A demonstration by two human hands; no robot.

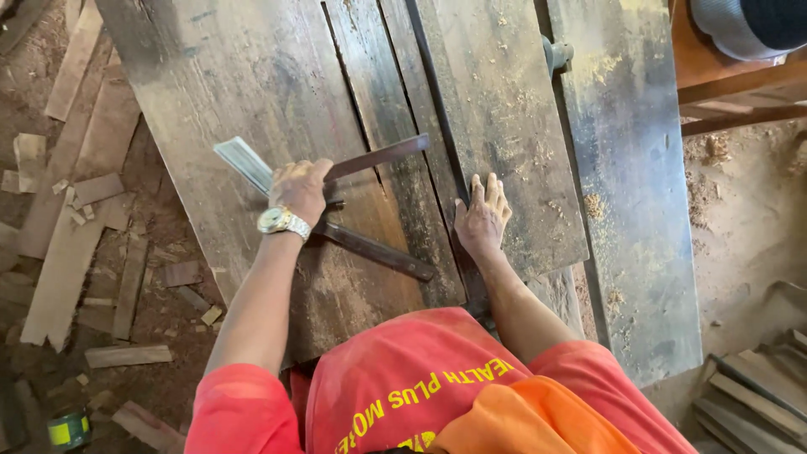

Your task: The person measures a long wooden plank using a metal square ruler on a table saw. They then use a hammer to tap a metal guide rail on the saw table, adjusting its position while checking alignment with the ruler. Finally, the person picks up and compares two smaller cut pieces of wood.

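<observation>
My left hand (298, 187), with a metal watch on the wrist, grips a bundle of tools on a dark wooden workbench (252, 92): a metal square with a shiny blade (242, 161) sticking out to the left and a dark arm (378, 155) pointing right. A dark flat bar (374, 250) lies under that hand and runs toward the lower right. My right hand (482, 219) rests flat, fingers together, on a plank (496, 109) beside a dark groove.
Offcuts of wood (76, 244) and sawdust cover the floor at left. A small green and yellow can (69, 427) stands at the lower left. A long dark board (630, 193) lies at right, with stacked boards (756, 395) at the lower right.
</observation>
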